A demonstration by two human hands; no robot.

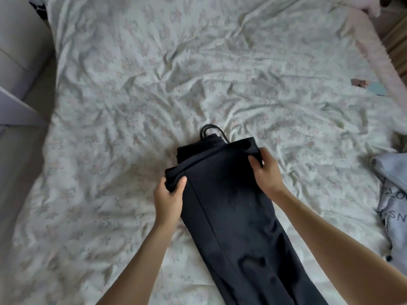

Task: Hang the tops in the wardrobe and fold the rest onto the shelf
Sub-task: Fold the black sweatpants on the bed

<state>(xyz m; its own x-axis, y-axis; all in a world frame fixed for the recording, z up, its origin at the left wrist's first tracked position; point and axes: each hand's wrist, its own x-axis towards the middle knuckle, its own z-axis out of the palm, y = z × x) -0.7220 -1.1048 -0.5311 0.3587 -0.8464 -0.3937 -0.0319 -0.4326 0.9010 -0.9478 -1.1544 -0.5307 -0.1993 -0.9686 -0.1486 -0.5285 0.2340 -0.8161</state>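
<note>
Black trousers (231, 205) on the bed (132, 84), both hands gripping their folded end.

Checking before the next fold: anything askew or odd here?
The black trousers lie slanted across the bed, and a drawstring loop sticks out past the waistband. Both hands grip the folded end. The sheet is rumpled.

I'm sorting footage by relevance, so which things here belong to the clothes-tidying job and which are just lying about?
Part of the job:
- black trousers, drawstring at the waistband, gripped by the left hand and right hand
- grey printed garment at the bed's right edge, probably waiting its turn

Just lying about:
- floral bedsheet, the work surface
- small brown item and pale blue item, both too blurred to name
</note>
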